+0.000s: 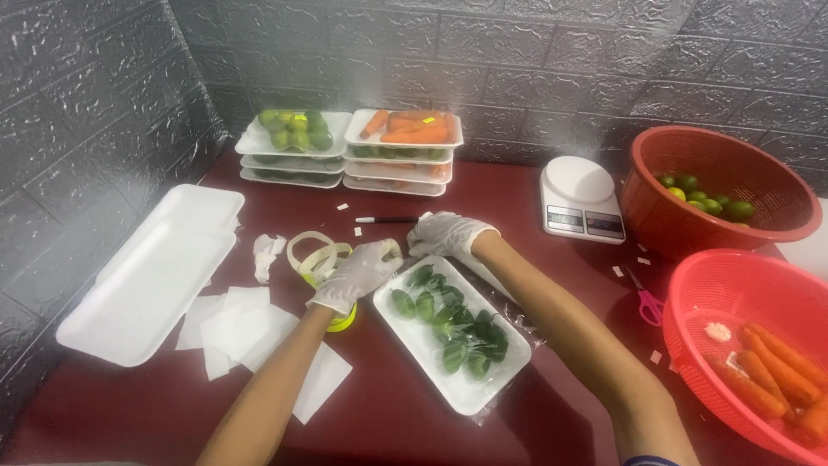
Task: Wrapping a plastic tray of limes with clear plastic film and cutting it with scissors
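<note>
Tray of limes: a white foam tray (448, 388) with dark green limes (448, 328) under clear film lies on the dark red bench (388, 423) just right of centre, its long side running from 11 o'clock to 5 o'clock.
Left hand: the gloved left hand (358, 272) rests at the tray's 10 o'clock corner, fingers curled; whether it pinches the film or only presses on it, I cannot tell.
Right hand: the gloved right hand (447, 233) lies at the tray's 12 o'clock end, fingers bent down over the edge, seemingly on the film; the grip itself is not clear.
Tape: a yellow-cored tape roll (323, 259) with a loose loop sits just beside the left hand at its 9 o'clock.
Done so far: judging by the scene, this tray is filled and film is over it; two stacks of wrapped trays (354, 147) of limes and carrots stand at 12 o'clock.
Left to do: an empty tray stack (155, 276) waits at 9 o'clock, a red basket of limes (716, 185) at 2 o'clock and a red basket of carrots (759, 345) at 4 o'clock hold more produce, so packing looks partway through.
Other things: a white scale (580, 198), a pen (386, 220), pink-handled scissors (647, 302) and paper squares (250, 332).
Hard to tell: the film's edges under the tray are hidden, the carrot basket is cut off at the right edge, and the lower trays' contents are mostly covered.
</note>
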